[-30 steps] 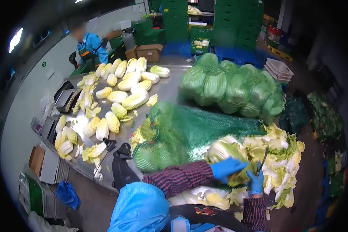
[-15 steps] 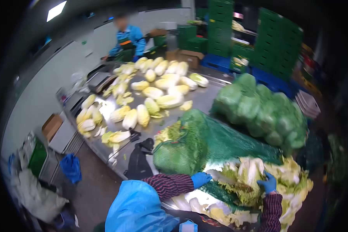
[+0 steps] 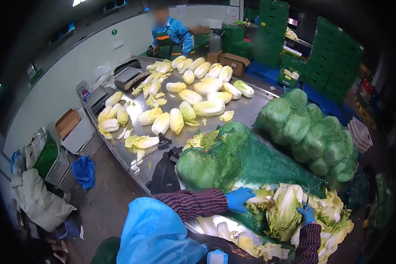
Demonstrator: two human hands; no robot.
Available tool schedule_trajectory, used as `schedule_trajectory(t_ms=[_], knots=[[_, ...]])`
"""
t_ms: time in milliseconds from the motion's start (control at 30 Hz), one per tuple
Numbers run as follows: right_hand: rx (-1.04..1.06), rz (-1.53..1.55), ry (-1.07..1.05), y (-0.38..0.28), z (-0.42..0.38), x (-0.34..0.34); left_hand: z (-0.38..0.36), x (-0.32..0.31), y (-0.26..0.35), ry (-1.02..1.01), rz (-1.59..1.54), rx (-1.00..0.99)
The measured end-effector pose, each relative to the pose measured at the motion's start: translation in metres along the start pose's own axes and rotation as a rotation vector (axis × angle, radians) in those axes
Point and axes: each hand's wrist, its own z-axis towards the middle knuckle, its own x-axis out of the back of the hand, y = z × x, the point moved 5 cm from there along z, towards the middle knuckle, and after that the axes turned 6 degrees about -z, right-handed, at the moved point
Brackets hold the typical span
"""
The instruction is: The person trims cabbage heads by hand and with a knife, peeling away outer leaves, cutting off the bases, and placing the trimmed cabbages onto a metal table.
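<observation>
My left hand (image 3: 240, 199), in a blue glove, is closed on the edge of a pale cabbage leaf (image 3: 260, 200). My right hand (image 3: 307, 214), also gloved in blue, is closed around a knife (image 3: 308, 196) whose narrow dark blade points up. Between both hands a leafy cabbage (image 3: 284, 211) lies over green netting, its white base toward the far side. Loose outer leaves (image 3: 334, 215) are heaped beside my right hand, and more leaves (image 3: 251, 240) lie near my body. A green mesh bag (image 3: 211, 165) with cabbage inside rests just beyond my left hand.
Several trimmed cabbages (image 3: 209, 108) cover the far part of the metal table (image 3: 246, 112). Full net bags (image 3: 310, 136) stand at the right. A co-worker in blue (image 3: 176, 33) is at the far end. Green crates (image 3: 270, 35) are stacked behind. A black object (image 3: 165, 171) lies left of the mesh bag.
The view has shifted, so the table appears farther right. The cabbage between my hands has turned more upright and shows its pale green side. My left hand has come onto a leaf beside it.
</observation>
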Motion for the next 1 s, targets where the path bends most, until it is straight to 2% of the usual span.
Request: schedule_trajectory(t_ms=[33, 67, 133, 167, 200, 267, 333, 400, 467, 533, 600, 633, 733, 800, 833, 933, 1000], knots=[[-0.002, 0.01, -0.032, 0.001, 0.003, 0.0, 0.014, -0.006, 0.009, 0.133, -0.02, -0.103], [-0.014, 0.011, -0.023, -0.007, -0.005, -0.005, 0.021, -0.009, 0.021, 0.121, -0.028, -0.105], [0.03, 0.1, -0.104, -0.035, -0.024, -0.024, 0.045, -0.027, 0.038, -0.108, -0.545, 0.148], [-0.042, 0.184, -0.162, -0.054, -0.037, -0.038, 0.063, -0.055, 0.026, -0.026, -0.536, 0.05], [-0.097, 0.281, -0.21, -0.068, -0.05, -0.048, 0.074, -0.073, 0.025, -0.09, -0.513, 0.001], [0.003, 0.159, -0.157, -0.065, -0.045, -0.045, 0.096, -0.089, 0.008, 0.08, -0.56, 0.233], [0.081, 0.077, -0.111, -0.042, -0.029, -0.042, 0.113, -0.11, -0.002, 0.063, -0.788, 0.217], [0.107, 0.154, -0.077, -0.039, -0.03, -0.045, 0.119, -0.11, 0.002, 0.087, -0.766, 0.258], [0.121, 0.222, -0.067, -0.047, -0.036, -0.054, 0.122, -0.102, 0.016, 0.121, -0.913, 0.324], [-0.03, 0.138, -0.164, -0.046, -0.041, -0.064, 0.138, -0.129, -0.011, 0.147, -0.871, 0.33], [0.001, 0.151, -0.174, -0.045, -0.041, -0.071, 0.142, -0.134, -0.018, 0.17, -0.77, 0.377], [0.057, 0.133, -0.165, -0.055, -0.043, -0.075, 0.144, -0.132, -0.013, 0.194, -0.922, 0.275], [0.122, 0.143, -0.166, -0.05, -0.05, -0.081, 0.138, -0.128, -0.007, 0.107, -1.11, 0.226], [0.117, 0.277, -0.108, -0.069, -0.072, -0.083, 0.128, -0.114, 0.012, 0.183, -1.12, 0.182], [0.067, 0.388, -0.07, -0.072, -0.083, -0.084, 0.126, -0.112, 0.017, 0.232, -1.063, 0.089], [0.159, 0.321, 0.032, -0.072, -0.101, -0.074, 0.108, -0.079, 0.046, 0.425, -0.775, -0.102], [0.152, 0.329, 0.138, -0.058, -0.107, -0.059, 0.1, -0.058, 0.067, 0.453, -0.616, -0.053]])
